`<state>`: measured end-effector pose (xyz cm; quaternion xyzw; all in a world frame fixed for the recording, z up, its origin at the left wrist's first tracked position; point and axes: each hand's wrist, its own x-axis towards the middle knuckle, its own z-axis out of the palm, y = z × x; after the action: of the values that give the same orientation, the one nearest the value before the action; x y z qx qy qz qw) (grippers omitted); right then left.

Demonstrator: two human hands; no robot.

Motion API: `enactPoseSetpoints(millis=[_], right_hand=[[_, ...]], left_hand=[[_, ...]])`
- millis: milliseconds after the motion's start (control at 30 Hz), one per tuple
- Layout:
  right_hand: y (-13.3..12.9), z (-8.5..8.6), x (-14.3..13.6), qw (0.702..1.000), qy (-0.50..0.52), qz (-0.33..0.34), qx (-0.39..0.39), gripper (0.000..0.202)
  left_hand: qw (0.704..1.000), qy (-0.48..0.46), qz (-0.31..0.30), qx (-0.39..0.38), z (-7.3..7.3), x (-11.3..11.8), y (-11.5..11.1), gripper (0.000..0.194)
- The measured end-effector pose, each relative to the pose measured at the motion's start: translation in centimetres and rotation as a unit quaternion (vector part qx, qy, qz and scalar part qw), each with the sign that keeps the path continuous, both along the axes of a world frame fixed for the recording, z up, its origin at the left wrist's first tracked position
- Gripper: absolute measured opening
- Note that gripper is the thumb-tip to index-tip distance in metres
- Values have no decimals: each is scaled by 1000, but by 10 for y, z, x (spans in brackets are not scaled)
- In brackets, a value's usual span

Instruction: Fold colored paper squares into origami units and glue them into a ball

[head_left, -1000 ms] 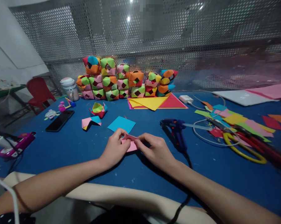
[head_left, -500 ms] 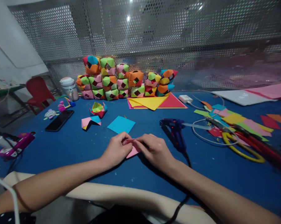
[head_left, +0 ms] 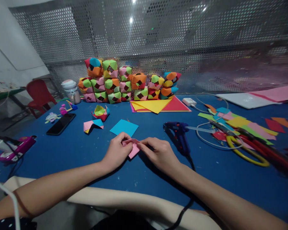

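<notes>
Between my two hands is a small piece of pink paper (head_left: 134,151), partly folded, held just above the blue table. My left hand (head_left: 117,150) pinches its left side, with the thumb lying over the paper. With thumb and fingertips, my right hand (head_left: 159,152) grips the paper's right corner. Just beyond the hands a flat blue paper square (head_left: 124,127) lies on the table. Farther left rest a folded pink and blue paper piece (head_left: 93,125) and a partly built multicoloured paper shape (head_left: 100,112).
A hot glue gun (head_left: 178,129) lies right of my hands, its cord running toward me. Scissors with yellow handles (head_left: 249,156) and paper scraps (head_left: 239,122) are farther right. Stacked paper cubes (head_left: 112,85) line the back. At left are a phone (head_left: 61,124) and a purple power strip (head_left: 17,149).
The pink paper has turned and tilted, and more of its face shows between my hands. My left hand has shifted slightly left; both hands keep hold of the paper.
</notes>
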<state>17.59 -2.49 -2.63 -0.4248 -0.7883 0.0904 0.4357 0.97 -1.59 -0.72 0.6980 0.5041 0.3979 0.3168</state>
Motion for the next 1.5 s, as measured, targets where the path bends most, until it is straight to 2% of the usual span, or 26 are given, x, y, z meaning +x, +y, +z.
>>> enactPoseSetpoints(millis=[167,300,400,533,800,1000,1100,1267,1400,1500], right_hand=[[-1,7,-3,996,49,-4,-76,13],[2,8,-2,990,83,6,-112,19],[4,7,-1,989,87,0,-117,20],[3,8,0,989,81,13,-120,19],[2,10,1,991,55,30,-116,25],[1,12,0,988,71,28,-137,19],[1,10,-1,990,64,12,-128,21],[2,7,-2,994,38,22,-103,20],[0,8,-3,994,28,38,-95,22],[-1,11,-3,992,35,46,-114,22]], left_hand=[[998,-39,36,-29,1,-1,3,4],[999,-23,-10,-26,0,-1,2,9],[999,-7,-40,-19,1,0,0,11],[998,-2,-52,-29,4,0,-1,18],[998,14,-51,-37,4,0,-1,22],[997,-42,-18,-61,3,0,2,18],[995,-56,-38,-70,4,1,2,20],[995,-32,-75,-51,9,1,-2,23],[998,-4,-61,-28,10,0,-3,22],[999,-18,-43,-26,9,0,-1,23]])
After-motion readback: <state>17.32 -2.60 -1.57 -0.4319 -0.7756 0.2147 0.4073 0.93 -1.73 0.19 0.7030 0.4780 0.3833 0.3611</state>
